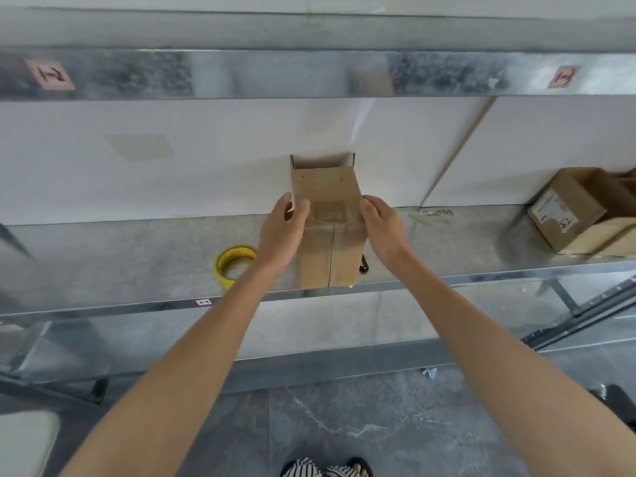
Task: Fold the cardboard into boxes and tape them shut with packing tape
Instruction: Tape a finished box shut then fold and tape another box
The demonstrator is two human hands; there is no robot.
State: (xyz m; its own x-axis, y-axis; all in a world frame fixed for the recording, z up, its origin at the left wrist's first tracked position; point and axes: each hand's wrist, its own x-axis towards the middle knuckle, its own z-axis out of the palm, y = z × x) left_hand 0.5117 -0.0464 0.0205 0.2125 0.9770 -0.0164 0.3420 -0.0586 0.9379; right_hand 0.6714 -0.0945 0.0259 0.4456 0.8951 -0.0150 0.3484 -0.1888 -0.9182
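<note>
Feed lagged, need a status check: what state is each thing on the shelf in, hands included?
cardboard box: stands at the front edge of the shelf, far end open, near flaps closed along a seam.
left hand: grips the box's left edge.
right hand: grips its right edge.
tape roll: rests left of the box, untouched.
box at right: open.

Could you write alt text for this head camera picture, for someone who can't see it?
A person's left hand and right hand grip the sides of a cardboard box on a metal shelf, open at its far end. A roll of yellow tape lies on the shelf to its left; more cardboard boxes sit at far right.
</note>
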